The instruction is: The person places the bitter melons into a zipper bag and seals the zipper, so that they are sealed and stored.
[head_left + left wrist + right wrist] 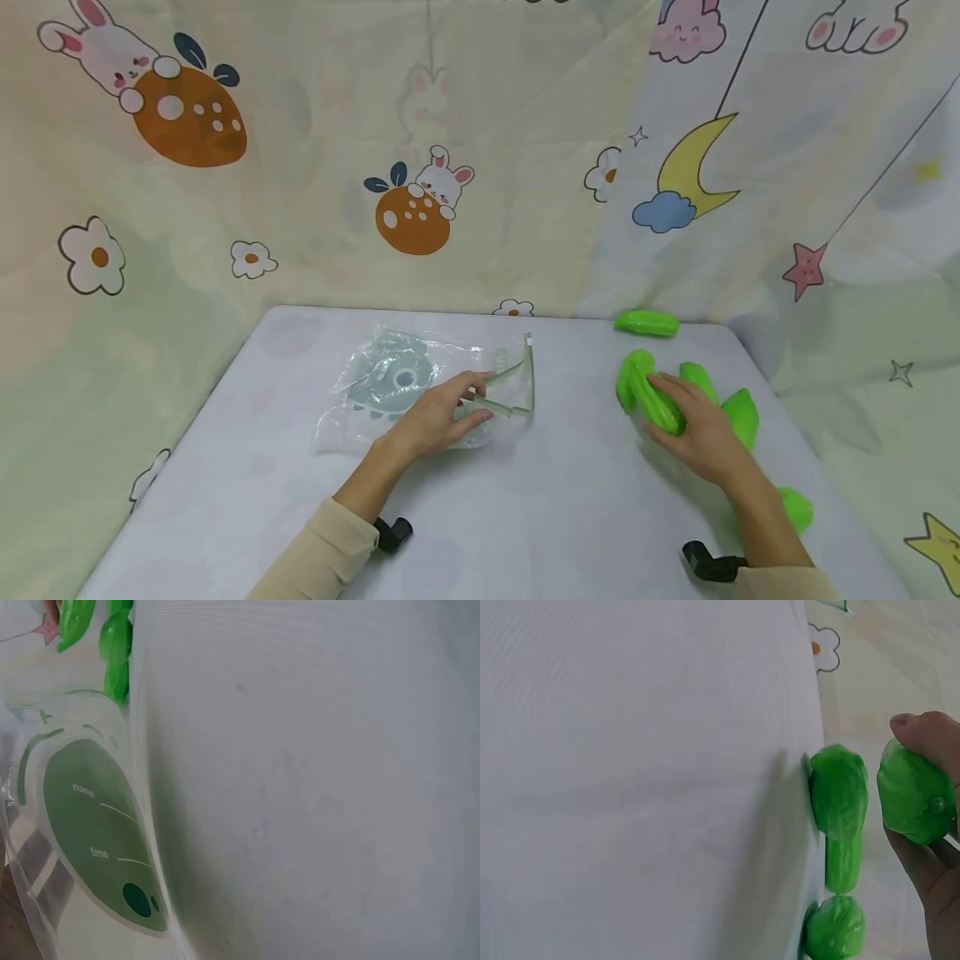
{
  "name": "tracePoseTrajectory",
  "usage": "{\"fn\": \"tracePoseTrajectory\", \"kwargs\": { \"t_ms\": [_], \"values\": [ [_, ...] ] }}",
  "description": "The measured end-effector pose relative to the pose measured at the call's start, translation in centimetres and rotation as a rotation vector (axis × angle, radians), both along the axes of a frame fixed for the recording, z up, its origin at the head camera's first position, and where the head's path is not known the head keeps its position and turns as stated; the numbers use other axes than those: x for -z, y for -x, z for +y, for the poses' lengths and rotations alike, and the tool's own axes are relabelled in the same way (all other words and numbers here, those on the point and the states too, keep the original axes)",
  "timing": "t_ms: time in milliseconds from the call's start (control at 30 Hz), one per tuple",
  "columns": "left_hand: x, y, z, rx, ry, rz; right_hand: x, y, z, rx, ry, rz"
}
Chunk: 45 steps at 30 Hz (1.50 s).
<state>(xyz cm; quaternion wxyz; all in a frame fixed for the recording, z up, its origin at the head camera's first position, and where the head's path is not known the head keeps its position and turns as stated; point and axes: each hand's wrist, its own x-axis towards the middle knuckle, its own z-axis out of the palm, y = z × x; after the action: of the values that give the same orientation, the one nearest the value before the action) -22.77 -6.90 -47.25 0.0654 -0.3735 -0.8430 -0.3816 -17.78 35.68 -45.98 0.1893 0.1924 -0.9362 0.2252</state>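
Note:
A clear zip bag [408, 379] with a pale green printed design lies on the table, its green-edged mouth [531, 375] gaping to the right. My left hand [442, 412] grips the bag by its mouth, thumb and fingers parted around the edge. In the left wrist view the bag's green label [97, 832] reads "name" and "time". On the right, my right hand [701, 429] holds a glossy green toy vegetable [656, 404] between thumb and fingers. The right wrist view shows its rounded, nubbed end [915, 795]. Close behind it lies another green toy vegetable [633, 367].
More green toy vegetables lie around the right hand: one at the table's back edge [647, 323], others beside the hand [742, 417] and by the forearm [797, 508]. A printed cloth [315, 167] hangs behind the white table [570, 500].

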Motion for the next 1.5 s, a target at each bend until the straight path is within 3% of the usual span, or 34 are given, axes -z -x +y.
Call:
{"fn": "tracePoseTrajectory", "kwargs": {
  "t_ms": [467, 933, 1100, 1500],
  "values": [
    [-0.3, -0.2, -0.1, -0.011, 0.022, -0.018, -0.9, 1.4, -1.7, -0.029, 0.013, 0.016],
    [-0.4, -0.3, 0.0, -0.014, -0.001, 0.008, -1.1, 1.9, -3.1, -0.064, 0.001, -0.001],
    [-0.5, -0.4, -0.1, -0.013, -0.001, 0.026, -1.2, 2.1, -3.4, -0.081, -0.001, 0.034],
    [-1.1, -0.1, -0.2, -0.014, -0.008, 0.056, -2.7, 2.2, -3.4, -0.087, 0.000, 0.063]
  ]
}}
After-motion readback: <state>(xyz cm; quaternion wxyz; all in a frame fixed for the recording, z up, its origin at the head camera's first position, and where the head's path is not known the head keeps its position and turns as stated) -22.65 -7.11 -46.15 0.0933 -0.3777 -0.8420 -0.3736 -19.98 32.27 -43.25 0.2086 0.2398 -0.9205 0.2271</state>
